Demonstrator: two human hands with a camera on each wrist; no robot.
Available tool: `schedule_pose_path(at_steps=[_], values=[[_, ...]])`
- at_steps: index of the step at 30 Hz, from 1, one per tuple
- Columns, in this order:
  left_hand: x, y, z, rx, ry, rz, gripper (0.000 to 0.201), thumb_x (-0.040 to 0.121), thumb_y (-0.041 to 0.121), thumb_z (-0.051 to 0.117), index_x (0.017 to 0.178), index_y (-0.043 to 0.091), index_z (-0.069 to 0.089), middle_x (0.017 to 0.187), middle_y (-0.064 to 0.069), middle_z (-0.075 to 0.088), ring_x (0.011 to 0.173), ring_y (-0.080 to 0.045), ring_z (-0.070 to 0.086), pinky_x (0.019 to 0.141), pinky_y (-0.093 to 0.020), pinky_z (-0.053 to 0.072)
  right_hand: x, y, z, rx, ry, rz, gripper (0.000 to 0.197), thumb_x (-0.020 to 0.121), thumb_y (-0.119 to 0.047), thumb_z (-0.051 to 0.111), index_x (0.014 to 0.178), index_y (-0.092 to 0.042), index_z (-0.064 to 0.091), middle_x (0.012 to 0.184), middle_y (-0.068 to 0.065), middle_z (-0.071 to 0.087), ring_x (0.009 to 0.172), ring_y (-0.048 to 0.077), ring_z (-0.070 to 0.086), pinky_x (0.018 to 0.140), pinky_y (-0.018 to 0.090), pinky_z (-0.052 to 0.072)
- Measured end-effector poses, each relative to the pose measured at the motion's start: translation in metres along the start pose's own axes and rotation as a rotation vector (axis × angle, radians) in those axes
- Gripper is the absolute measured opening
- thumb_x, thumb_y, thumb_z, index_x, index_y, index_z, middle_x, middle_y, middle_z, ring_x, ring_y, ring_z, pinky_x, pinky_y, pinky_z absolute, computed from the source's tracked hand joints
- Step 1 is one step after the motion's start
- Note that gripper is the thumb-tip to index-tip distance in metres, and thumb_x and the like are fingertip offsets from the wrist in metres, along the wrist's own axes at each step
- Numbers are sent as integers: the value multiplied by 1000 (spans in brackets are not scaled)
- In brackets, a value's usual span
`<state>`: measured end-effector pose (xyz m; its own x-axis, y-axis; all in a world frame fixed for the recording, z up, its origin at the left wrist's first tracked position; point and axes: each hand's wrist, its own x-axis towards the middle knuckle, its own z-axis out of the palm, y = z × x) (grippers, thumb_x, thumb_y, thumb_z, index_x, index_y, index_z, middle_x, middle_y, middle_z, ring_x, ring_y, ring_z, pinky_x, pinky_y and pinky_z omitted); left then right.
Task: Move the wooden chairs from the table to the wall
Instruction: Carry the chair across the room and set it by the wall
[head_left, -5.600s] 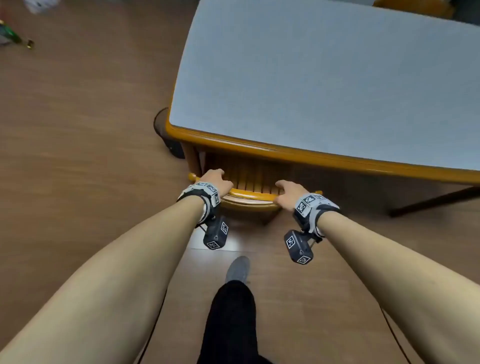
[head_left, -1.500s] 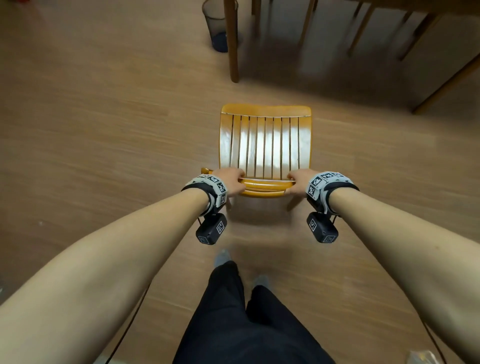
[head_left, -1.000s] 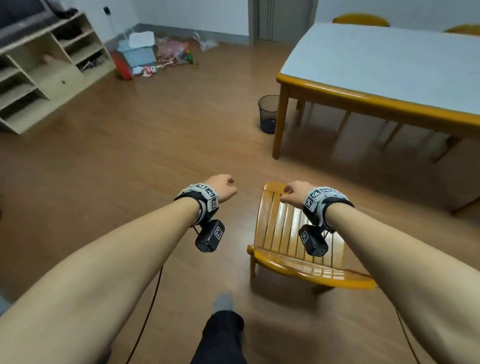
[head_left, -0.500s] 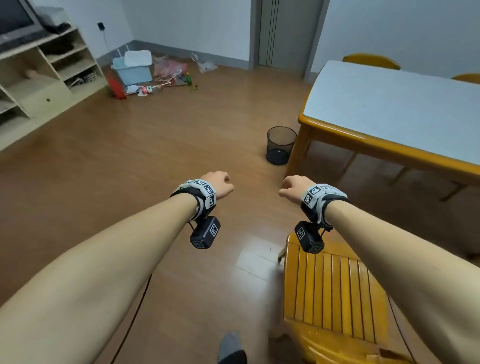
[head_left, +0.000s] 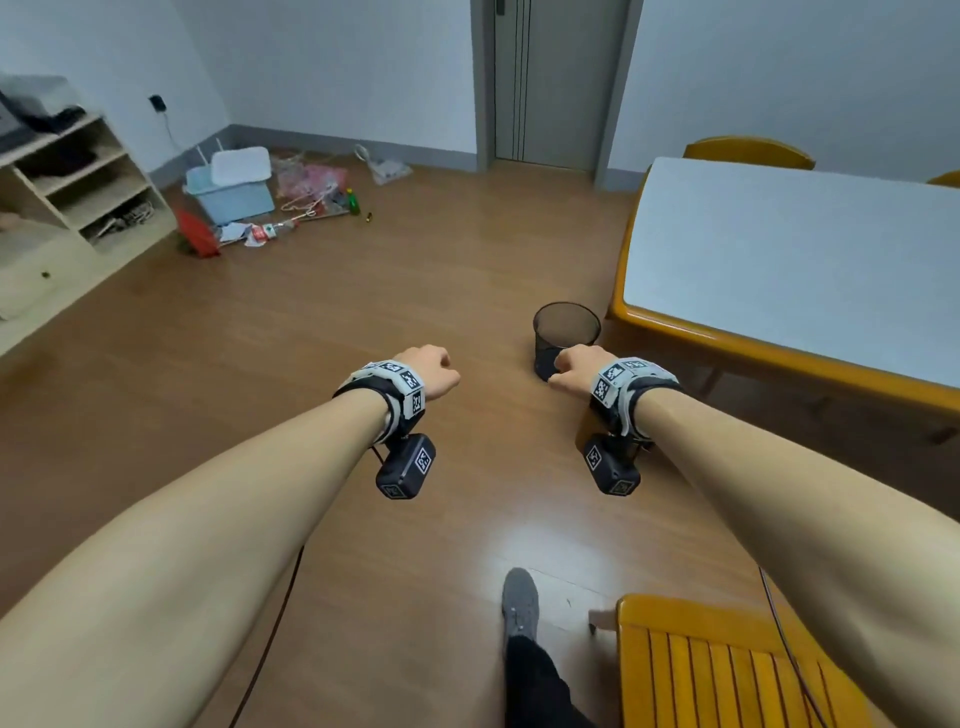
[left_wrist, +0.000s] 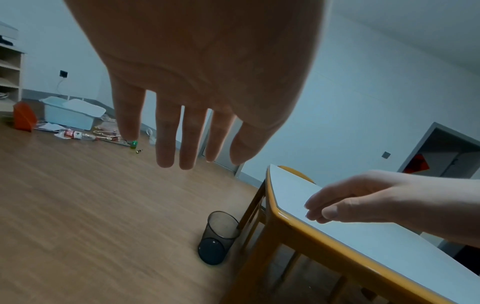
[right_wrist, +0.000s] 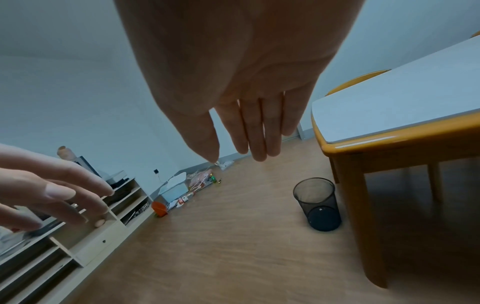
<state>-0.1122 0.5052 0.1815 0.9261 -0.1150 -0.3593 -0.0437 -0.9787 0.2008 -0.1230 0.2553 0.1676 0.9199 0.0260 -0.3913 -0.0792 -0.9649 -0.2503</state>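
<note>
A wooden slatted chair (head_left: 727, 670) stands on the floor at the bottom right of the head view, under my right forearm and apart from both hands. My left hand (head_left: 439, 371) and right hand (head_left: 571, 371) hang in the air in front of me and hold nothing. In the left wrist view the left fingers (left_wrist: 182, 133) are straight and spread. The right fingers (right_wrist: 254, 127) are straight too in the right wrist view. Two more chair backs (head_left: 748, 150) (head_left: 945, 179) show behind the grey-topped wooden table (head_left: 779, 260) at the right.
A black mesh bin (head_left: 566, 332) stands on the floor by the table's near corner. Shelving (head_left: 78, 197) lines the left wall. A blue tub (head_left: 234, 192) and loose clutter lie in the far left corner, and a grey door (head_left: 550, 83) is straight ahead. Wood floor lies between.
Both hands gripped the chair's top rail and drew it out from under the table, then let go. My view rose to the room, and the chair dropped to the lower right.
</note>
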Motion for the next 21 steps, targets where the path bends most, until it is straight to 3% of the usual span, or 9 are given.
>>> schedule_pose_path(at_steps=[4, 9, 14, 18, 21], values=[[99, 6, -48, 31, -19, -26, 41, 91, 34, 54, 129, 22, 62, 129, -7, 64, 114, -31, 59, 90, -35, 48, 103, -3, -48, -16, -19, -2, 36, 89, -36, 59, 113, -10, 69, 112, 13, 69, 95, 32, 63, 79, 32, 51], [217, 17, -119, 27, 15, -5, 42, 90, 37, 55, 130, 24, 61, 130, -5, 63, 115, -30, 59, 93, -35, 49, 214, -5, -127, -2, -15, 23, 30, 88, -35, 60, 104, -11, 68, 105, 13, 69, 93, 33, 65, 71, 30, 47], [337, 22, -167, -4, 2, 23, 42, 88, 38, 54, 127, 24, 63, 128, -5, 64, 111, -29, 60, 91, -36, 50, 331, -6, -177, -6, -11, 39, 35, 89, -34, 58, 111, -11, 71, 112, 14, 70, 95, 33, 63, 78, 32, 48], [451, 24, -192, 4, -25, 67, 42, 87, 40, 54, 126, 25, 63, 126, -5, 65, 111, -29, 60, 92, -37, 50, 434, -9, -205, -1, 10, 85, 50, 89, -38, 59, 134, -14, 64, 129, 13, 66, 114, 33, 63, 95, 37, 51], [549, 27, -217, 15, -40, 101, 41, 88, 39, 54, 126, 24, 63, 125, -7, 64, 109, -31, 60, 90, -35, 50, 513, -8, -227, 36, 10, 128, 56, 90, -39, 58, 140, -15, 59, 136, 12, 63, 121, 32, 61, 100, 39, 49]])
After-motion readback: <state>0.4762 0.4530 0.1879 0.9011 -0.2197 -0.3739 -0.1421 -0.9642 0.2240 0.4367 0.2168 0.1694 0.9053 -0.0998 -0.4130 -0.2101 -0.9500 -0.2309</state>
